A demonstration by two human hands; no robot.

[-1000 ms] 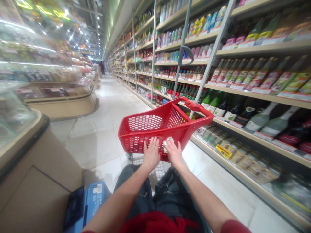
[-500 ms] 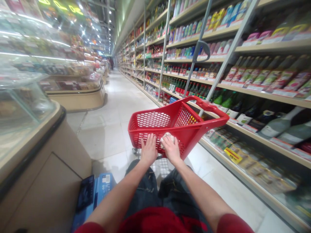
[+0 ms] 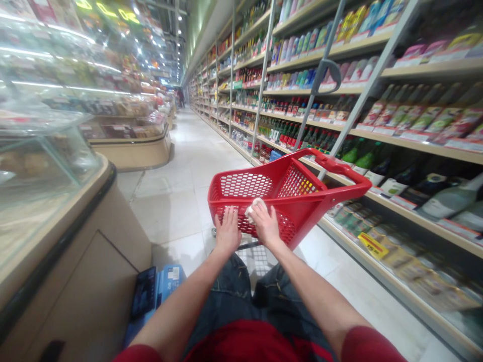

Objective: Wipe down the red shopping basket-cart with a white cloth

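A red plastic shopping basket on wheels (image 3: 298,188) stands on the aisle floor just in front of my knees. My left hand (image 3: 227,232) lies flat on its near wall, fingers spread and holding nothing. My right hand (image 3: 265,224) presses a small white cloth (image 3: 253,207) against the basket's near rim, fingers closed over it. The basket's red handle (image 3: 339,168) sticks out towards the shelves on the right.
Long shelves of bottles and jars (image 3: 396,151) run along the right. A glass display counter with a beige base (image 3: 56,236) is on the left. A blue pack (image 3: 158,291) sits on the floor by the counter. A distant person (image 3: 182,95) stands down the tiled aisle.
The view has shifted so the basket and hands sit further right and up. My right hand has slid the white cloth up the basket wall to its rim. My left hand stays flat.
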